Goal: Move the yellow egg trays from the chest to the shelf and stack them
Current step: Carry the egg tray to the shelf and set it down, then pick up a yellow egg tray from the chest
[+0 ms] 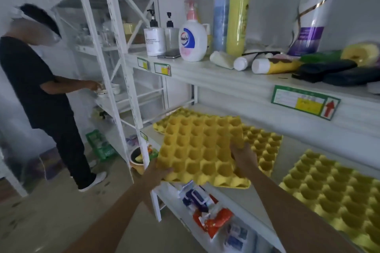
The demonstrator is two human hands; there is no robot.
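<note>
A yellow egg tray (pixel 199 148) is held tilted over the front edge of the middle shelf (pixel 230 109), gripped on both sides. My left hand (pixel 158 172) holds its near left corner and my right hand (pixel 243 156) clasps its right edge. Beneath and behind it, two more yellow egg trays lie flat on the shelf, one at the back left (pixel 166 121) and one to the right (pixel 263 144). Another yellow egg tray (pixel 337 191) sits on the same shelf at the far right. The chest is out of view.
The upper shelf (pixel 205 72) carries pump bottles, tall cans, tubes and black pouches. Packets (pixel 207 209) lie on the lower shelf. A person in black (pixel 39 92) stands at the left by a white rack (pixel 115 80). A green basket (pixel 98 144) sits on the floor.
</note>
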